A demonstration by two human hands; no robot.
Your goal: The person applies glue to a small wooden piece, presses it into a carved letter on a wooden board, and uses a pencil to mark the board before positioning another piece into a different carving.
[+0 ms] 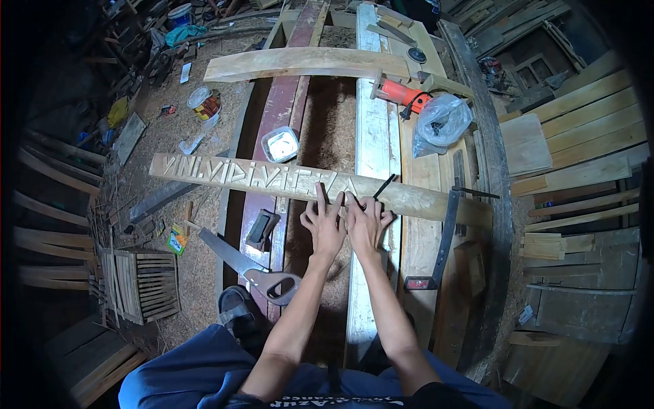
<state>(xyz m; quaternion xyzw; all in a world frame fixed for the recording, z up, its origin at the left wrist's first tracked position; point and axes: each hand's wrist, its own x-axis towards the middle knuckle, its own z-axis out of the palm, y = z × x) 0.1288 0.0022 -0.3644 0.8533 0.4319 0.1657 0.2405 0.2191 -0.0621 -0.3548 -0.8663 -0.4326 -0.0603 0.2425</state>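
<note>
A long wooden board (422, 198) lies crosswise over the planks in front of me. Pale wooden letters (235, 174) run along its left part, reading roughly "VINI.VIDI.VI" and on. My left hand (327, 225) rests on the board's lower edge, fingers stretched out and apart, fingertips by the last letters. Close beside it, my right hand (366, 221) presses its index fingertip near the rightmost small letter piece (351, 187). A thin black stick, like a pen (385, 185), sticks up from between my right fingers. Whether either hand pinches a letter piece is hidden.
A handsaw (248, 267) and a dark block (261, 230) lie on the left planks. Beyond the board are a plastic tub (280, 144), a red power tool (402, 93), a plastic bag (443, 123) and another curved board (300, 63). A dark try square (446, 238) lies right.
</note>
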